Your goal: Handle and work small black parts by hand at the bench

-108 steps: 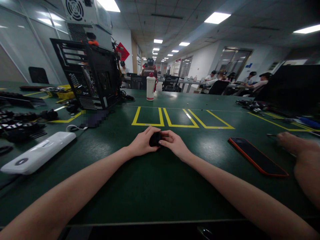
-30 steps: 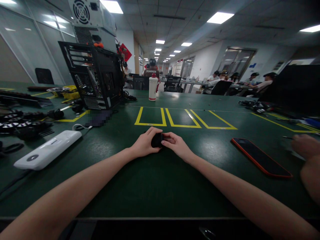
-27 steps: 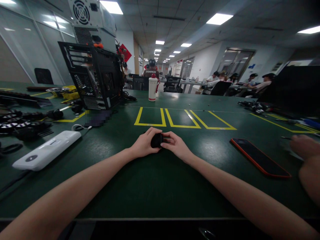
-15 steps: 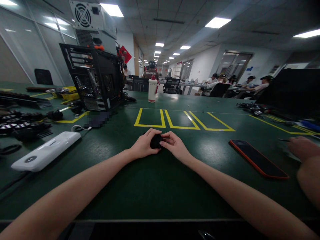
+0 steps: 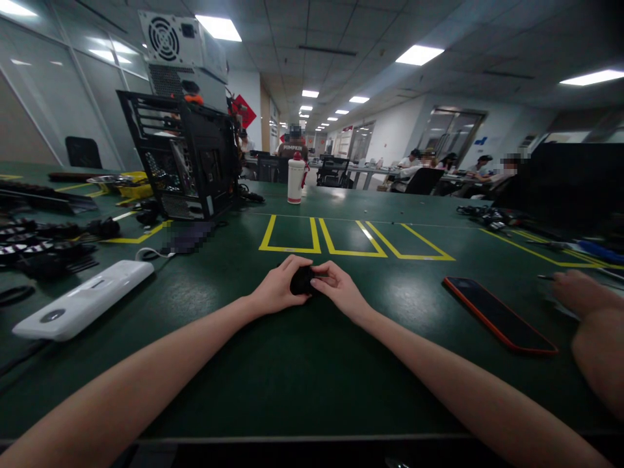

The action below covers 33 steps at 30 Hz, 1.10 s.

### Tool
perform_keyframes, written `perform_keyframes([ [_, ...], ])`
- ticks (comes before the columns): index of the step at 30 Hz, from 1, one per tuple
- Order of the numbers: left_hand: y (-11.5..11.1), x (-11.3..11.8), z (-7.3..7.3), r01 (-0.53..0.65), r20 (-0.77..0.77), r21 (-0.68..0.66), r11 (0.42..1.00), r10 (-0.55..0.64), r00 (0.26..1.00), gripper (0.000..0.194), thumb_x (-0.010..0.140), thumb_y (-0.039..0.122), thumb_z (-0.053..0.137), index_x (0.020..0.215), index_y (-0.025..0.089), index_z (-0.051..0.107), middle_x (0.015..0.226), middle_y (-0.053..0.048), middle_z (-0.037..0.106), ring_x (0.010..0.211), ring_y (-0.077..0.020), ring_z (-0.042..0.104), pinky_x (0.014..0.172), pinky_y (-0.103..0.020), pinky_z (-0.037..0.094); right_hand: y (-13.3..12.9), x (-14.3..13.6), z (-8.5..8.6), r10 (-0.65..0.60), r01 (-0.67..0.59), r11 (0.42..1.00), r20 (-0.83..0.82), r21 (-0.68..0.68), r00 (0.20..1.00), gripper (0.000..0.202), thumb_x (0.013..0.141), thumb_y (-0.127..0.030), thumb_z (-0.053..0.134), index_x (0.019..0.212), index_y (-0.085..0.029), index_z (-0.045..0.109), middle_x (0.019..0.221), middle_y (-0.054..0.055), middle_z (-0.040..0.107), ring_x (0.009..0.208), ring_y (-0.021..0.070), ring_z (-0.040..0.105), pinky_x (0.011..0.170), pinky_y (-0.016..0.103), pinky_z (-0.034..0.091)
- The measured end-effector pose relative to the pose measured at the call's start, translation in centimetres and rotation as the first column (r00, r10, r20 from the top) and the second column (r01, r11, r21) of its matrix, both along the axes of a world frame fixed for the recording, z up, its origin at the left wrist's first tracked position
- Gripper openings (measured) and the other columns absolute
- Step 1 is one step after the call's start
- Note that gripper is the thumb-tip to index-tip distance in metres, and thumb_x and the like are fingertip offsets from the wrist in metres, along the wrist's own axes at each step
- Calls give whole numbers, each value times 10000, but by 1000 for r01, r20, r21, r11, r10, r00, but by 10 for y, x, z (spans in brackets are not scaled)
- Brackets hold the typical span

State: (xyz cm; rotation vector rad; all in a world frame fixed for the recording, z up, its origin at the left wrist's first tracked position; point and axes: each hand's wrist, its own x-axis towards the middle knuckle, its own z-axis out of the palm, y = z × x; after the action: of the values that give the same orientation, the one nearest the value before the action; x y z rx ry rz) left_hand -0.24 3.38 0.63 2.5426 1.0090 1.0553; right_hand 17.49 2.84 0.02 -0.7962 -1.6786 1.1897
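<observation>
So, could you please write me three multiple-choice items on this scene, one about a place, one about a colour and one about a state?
1. Where does the phone lie?
A. right of both hands
B. left of the white device
C. inside a yellow outline

2. What colour is the phone's edge?
A. blue
B. orange-red
C. white

3. How is the small black object held?
A. by the left hand alone
B. lying untouched
C. between the left hand and the right hand

Answers: 1 A, it lies on the green table to their right; 2 B, the rim shows orange-red; 3 C, fingers of both hands close on it.
</observation>
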Motion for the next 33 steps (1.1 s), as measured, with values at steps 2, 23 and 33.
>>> perform_keyframes([
  [2, 0, 0, 1, 1, -4, -6, 1000, -1, 1000, 588, 629, 225, 650, 1147, 243, 370, 1107, -43, 472, 1009, -211, 498, 842, -364, 446, 3, 0, -1, -26, 27, 999, 9, -22, 1000, 217, 726, -242, 587, 924, -205, 508, 956, 18, 555, 917, 158, 578, 831, 337, 473],
  [23, 0, -1, 1, 7, 12, -16, 1000, -7, 1000, 573, 635, 233, 646, 1141, 231, 377, 1092, -40, 471, 984, -199, 499, 821, -336, 446, 1, -1, 2, 2, -3, 998, -6, -64, 1000, 343, 681, -165, 622, 1000, -212, 504, 1060, 28, 555, 1024, 180, 545, 911, 365, 436],
  [33, 0, 0, 1, 2, 19, -42, 999, -1, 1000, 581, 628, 219, 650, 1140, 241, 377, 1097, -36, 469, 990, -202, 504, 820, -345, 450, -2, 3, 3, 6, -2, 998, 75, -59, 997, 364, 706, -197, 604, 1057, -190, 511, 1065, 51, 572, 1041, 185, 543, 937, 374, 419],
])
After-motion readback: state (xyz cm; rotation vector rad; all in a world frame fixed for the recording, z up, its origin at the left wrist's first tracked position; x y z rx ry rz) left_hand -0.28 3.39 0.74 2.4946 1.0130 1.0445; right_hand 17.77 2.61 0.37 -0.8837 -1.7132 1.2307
